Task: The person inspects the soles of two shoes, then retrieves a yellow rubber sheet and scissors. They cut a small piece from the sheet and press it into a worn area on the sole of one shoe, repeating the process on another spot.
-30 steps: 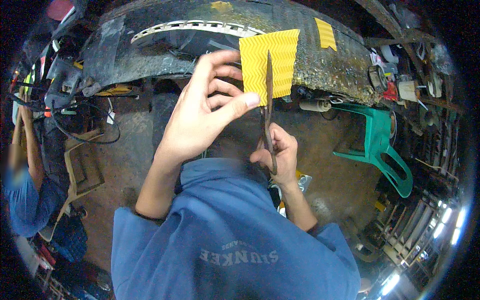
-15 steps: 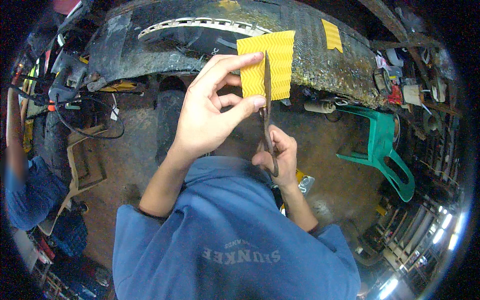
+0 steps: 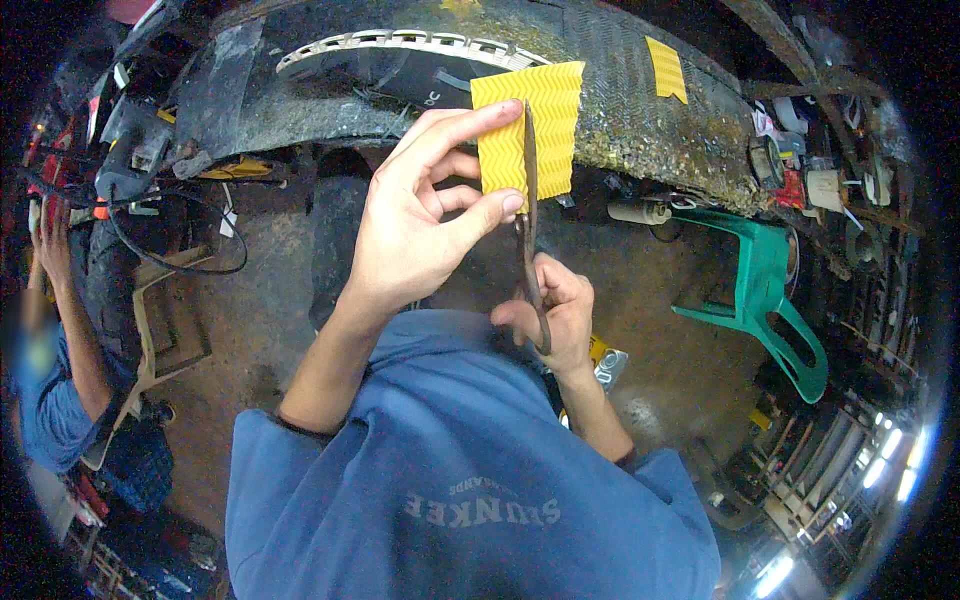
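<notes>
My left hand (image 3: 420,210) pinches a yellow sheet (image 3: 550,135) with a chevron-ridged face, its index finger and thumb lying on the sheet's front. Long, dark, rusty scissors (image 3: 532,155) are in my right hand (image 3: 560,315), whose fingers are at the handles below the sheet. The blades lie upright along the sheet, left of its right part; whether the rear blade is behind it is hidden. Behind the sheet, a pale, slotted curved strip (image 3: 370,42) edges a black piece (image 3: 390,80) on the bench. Another yellow piece (image 3: 665,70) lies farther right.
The worn dark bench (image 3: 230,105) spans the top. A green plastic chair (image 3: 755,275) lies at right beside a cluttered rack. At left are a grey power tool (image 3: 125,155), black cables, a beige chair frame (image 3: 150,330) and another person's arm (image 3: 75,320) with blue clothing.
My left index finger has moved up onto the sheet's face. The sheet and scissors have shifted slightly left. The co-worker's arms have shifted at the left edge.
</notes>
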Demonstrator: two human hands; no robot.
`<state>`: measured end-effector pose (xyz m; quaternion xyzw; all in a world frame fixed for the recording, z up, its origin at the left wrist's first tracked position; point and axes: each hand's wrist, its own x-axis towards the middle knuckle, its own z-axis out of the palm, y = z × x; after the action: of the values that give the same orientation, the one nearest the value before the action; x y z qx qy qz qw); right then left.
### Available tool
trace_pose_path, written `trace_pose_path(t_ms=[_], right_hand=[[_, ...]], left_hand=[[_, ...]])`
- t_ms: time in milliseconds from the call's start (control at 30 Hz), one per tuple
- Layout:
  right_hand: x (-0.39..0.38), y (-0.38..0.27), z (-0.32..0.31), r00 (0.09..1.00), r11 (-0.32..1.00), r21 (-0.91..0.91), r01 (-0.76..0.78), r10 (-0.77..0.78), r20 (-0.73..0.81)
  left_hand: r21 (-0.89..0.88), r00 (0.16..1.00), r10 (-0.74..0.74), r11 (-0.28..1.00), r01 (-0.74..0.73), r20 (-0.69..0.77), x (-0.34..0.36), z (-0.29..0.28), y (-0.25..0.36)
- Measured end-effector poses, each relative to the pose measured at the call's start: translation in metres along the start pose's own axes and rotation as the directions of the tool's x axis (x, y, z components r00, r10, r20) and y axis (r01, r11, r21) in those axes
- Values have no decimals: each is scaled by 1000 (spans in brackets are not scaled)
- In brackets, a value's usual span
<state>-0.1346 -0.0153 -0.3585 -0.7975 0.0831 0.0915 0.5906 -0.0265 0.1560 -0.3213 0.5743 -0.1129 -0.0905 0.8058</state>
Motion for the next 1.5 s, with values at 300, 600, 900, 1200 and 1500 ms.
trace_pose_path(t_ms=[300,600,900,1200,1500], right_hand=[[-2,11,-8,925,853,447,-267,97,368],[-13,-17,-33,866,885,313,-346,173,469],[-19,-13,-31,871,880,383,-280,65,487],[-23,-14,-49,700,915,280,-292,6,714],[-19,-25,-66,764,913,315,-261,-4,645]], left_hand=[[35,995,-67,997,64,68,4,-7,-2],[137,998,-26,990,17,58,10,6,-7],[75,1000,10,997,-9,-16,22,-6,-11],[119,983,101,989,-83,-155,35,-22,-8],[148,992,89,986,-76,-86,34,-21,15]])
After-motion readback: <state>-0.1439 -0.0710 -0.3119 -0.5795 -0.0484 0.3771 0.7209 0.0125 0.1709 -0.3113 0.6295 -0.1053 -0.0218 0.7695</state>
